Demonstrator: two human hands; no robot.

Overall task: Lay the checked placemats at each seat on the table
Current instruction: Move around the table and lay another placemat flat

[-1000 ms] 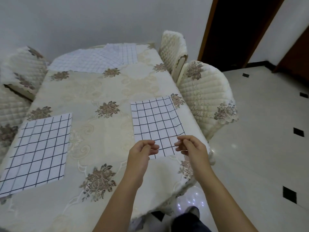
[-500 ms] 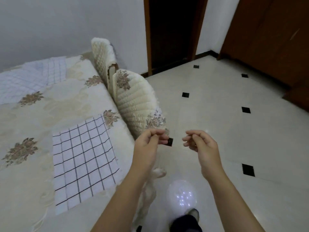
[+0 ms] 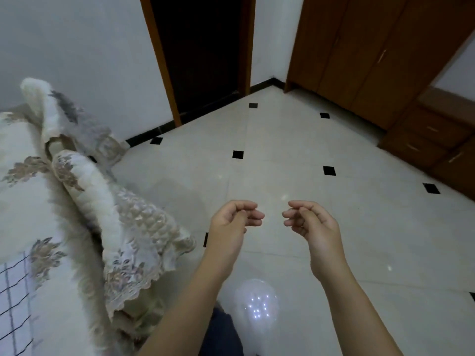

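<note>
My left hand (image 3: 231,223) and right hand (image 3: 312,226) loosely curled, empty, above tiled floor (image 3: 295,155), I see checked placemat (image 3: 14,299) at the table's (image 3: 23,214) edge

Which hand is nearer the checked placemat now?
Left. The left hand hangs over the floor, right of the placemat, past the chair; the right hand is farther right.

White placemat with black check (image 3: 12,291): from full view to a sliver at the lower left edge. Left hand (image 3: 231,222), right hand (image 3: 313,224): from above the placemat's near edge to over the cream tiled floor (image 3: 282,163), clear of the floral-clothed counter (image 3: 25,214). Brown wooden cabinet (image 3: 359,60): newly in view.
</note>
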